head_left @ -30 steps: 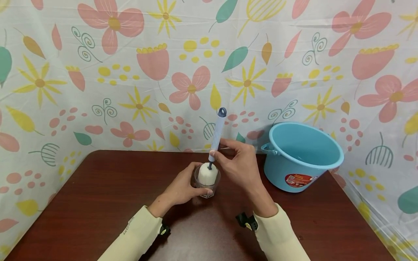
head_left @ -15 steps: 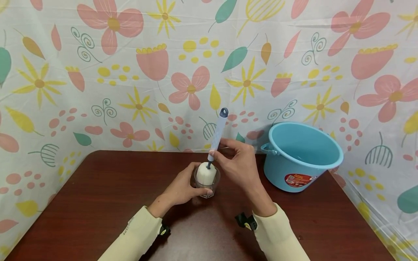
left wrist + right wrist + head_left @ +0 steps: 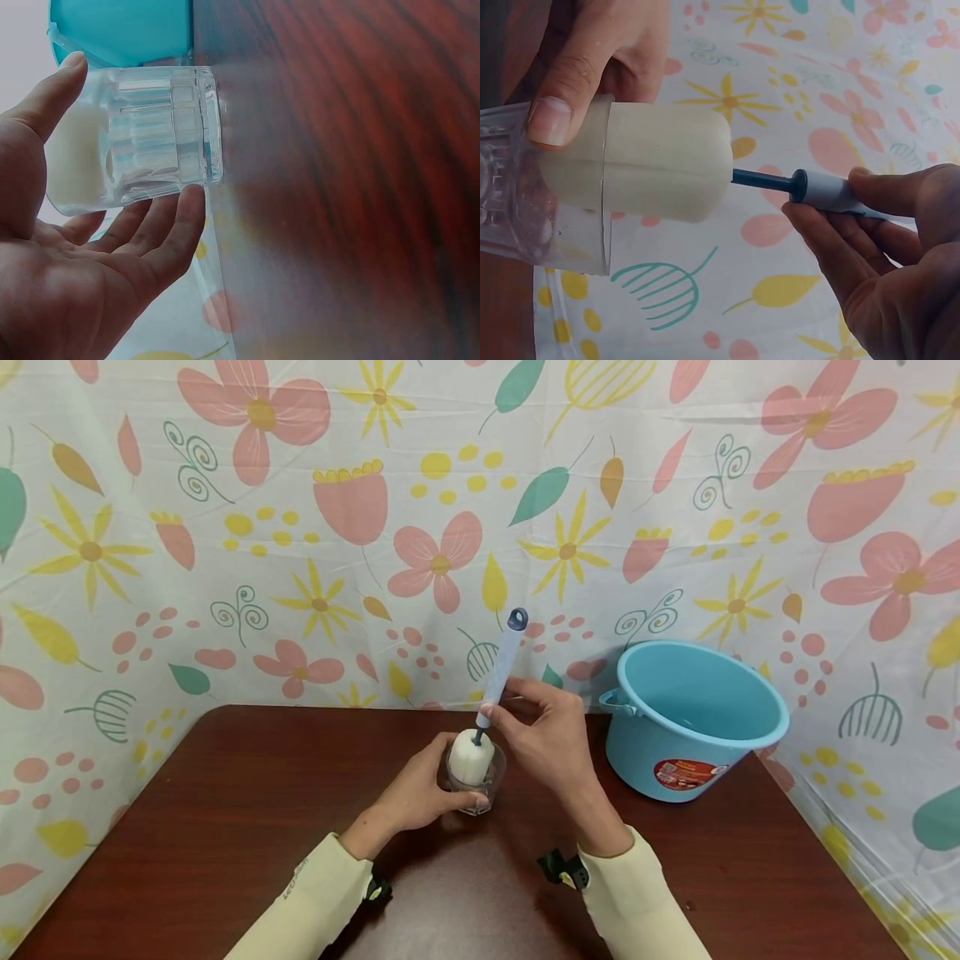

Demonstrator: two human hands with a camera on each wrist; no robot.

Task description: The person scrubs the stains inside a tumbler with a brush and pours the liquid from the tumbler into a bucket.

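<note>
My left hand grips a clear drinking glass standing upright on the table, thumb on the near side and fingers round the far side. A sponge cup brush with a white sponge head sits partway in the glass, its upper part above the rim. In the left wrist view the sponge stays in the upper part of the glass, above the base. My right hand pinches the lower end of the brush's pale blue handle between thumb and fingers. The handle leans to the right, its dark looped end up.
A light blue bucket with a red label stands at the right rear of the dark brown wooden table. A floral cloth hangs behind the table.
The brush handle's top has tipped slightly to the right. The sponge head has shifted slightly left and up in the glass. The left hand and glass stay in place.
</note>
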